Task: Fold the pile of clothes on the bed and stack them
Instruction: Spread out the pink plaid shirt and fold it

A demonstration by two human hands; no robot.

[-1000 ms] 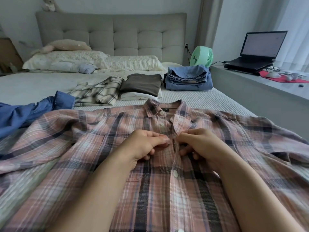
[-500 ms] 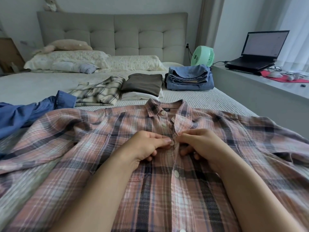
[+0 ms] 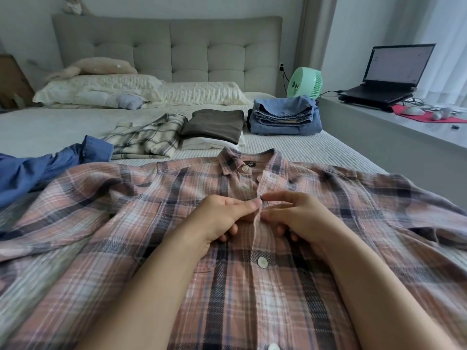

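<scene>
buttoning the pink plaid shirt before the fold

the bed (image 3: pixel 298 147) fills most of the frame, and the pink plaid shirt (image 3: pixel 156 223) lies spread face-up across its lower half, collar toward the headboard, sleeves out to both sides. at the left edge an unfolded blue garment (image 3: pixel 38 170) touches the shirt's shoulder. beyond the collar, across the middle of the frame, sit the finished pieces — a folded cream plaid shirt (image 3: pixel 149 137), a dark olive top (image 3: pixel 214 125) stacked on something white, and a pile of folded denim (image 3: pixel 285 117) to the right

the step in hand looks like closing the placket, not folding yet. the left hand (image 3: pixel 222 218) has its fingers curled, pinching the front edge just below the collar; the right hand (image 3: pixel 295 218) meets it there, forefinger stretched to the seam and the other fingers tucked against the cloth, seemingly gripping the opposite edge. a button (image 3: pixel 262 261) lower down is already fastened

next, probably — seat this button, then smooth the front flat before turning the sleeves in
</scene>
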